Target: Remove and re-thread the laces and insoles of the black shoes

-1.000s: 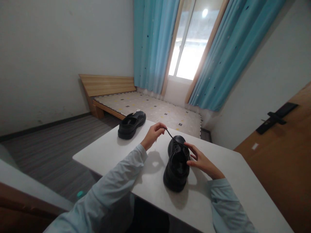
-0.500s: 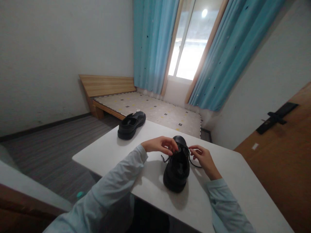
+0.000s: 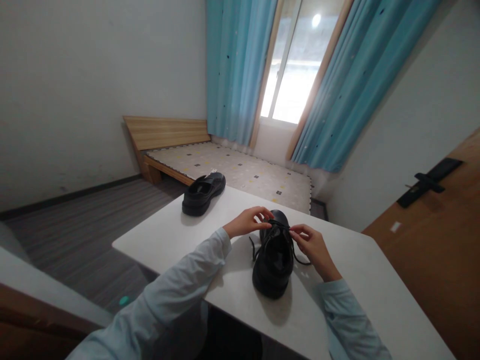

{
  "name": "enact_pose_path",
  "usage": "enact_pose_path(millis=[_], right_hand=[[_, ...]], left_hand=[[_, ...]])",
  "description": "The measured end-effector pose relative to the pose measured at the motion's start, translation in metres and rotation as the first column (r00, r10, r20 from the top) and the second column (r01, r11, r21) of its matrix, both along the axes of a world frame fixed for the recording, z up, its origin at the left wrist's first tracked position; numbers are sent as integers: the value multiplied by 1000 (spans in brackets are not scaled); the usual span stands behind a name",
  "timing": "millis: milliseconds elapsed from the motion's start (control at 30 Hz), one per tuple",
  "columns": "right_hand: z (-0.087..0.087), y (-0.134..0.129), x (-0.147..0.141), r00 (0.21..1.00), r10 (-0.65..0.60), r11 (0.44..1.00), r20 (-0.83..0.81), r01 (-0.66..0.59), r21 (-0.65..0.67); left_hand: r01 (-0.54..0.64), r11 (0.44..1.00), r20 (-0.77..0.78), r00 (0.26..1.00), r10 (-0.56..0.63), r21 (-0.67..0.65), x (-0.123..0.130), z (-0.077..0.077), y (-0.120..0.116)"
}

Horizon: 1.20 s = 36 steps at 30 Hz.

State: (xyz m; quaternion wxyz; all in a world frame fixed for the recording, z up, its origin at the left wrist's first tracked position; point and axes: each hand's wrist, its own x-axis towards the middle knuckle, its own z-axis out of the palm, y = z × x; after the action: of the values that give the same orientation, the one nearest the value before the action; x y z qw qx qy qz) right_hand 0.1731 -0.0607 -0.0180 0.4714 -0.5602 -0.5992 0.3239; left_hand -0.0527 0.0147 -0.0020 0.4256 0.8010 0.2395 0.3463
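A black lace-up shoe (image 3: 273,272) stands on the white table (image 3: 375,280), its toe pointing away from me and its heel near. Loose lace ends hang down on both of its sides. My left hand (image 3: 251,221) is at the left of the lacing, thumb and fingers curved in around the lace there. From the right, my right hand (image 3: 312,246) pinches the lace at the shoe's edge. The second black shoe (image 3: 200,197) sits at the table's far left corner, touched by neither hand.
Beyond the table is a low bed (image 3: 240,167) with a wooden headboard (image 3: 168,131). Blue curtains (image 3: 240,70) hang at a window. A wooden door (image 3: 442,235) with a black handle stands at the right.
My left hand has shifted from over the shoe's opening to the lacing, slightly farther away. My right hand has moved slightly left, closer to the lace at the shoe's edge.
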Motion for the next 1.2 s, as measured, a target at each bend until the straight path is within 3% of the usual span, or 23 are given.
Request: enact_pose_path(millis=[200,500,733,900,1067,1200], right_hand=[[-5,2,-3,998,-36,994,59,29,109],[-3,1,-9,992,-104,977,74,88,196],[-6,3,-9,996,-85,979,-26,88,184],[-2,2,-7,999,19,988,-50,-11,152],[4,-1,-5,998,54,985,15,-56,163],[6,-1,-2,994,-25,983,106,5,184]], left_hand=[[27,997,-85,996,-20,79,0,0,-5],[58,998,-135,989,-55,24,2,2,-7],[75,996,-161,985,-66,48,0,3,-7],[68,996,-182,982,-56,58,0,4,-7],[61,997,-181,982,-51,50,1,2,-4],[46,998,-170,985,-36,51,3,2,-3]])
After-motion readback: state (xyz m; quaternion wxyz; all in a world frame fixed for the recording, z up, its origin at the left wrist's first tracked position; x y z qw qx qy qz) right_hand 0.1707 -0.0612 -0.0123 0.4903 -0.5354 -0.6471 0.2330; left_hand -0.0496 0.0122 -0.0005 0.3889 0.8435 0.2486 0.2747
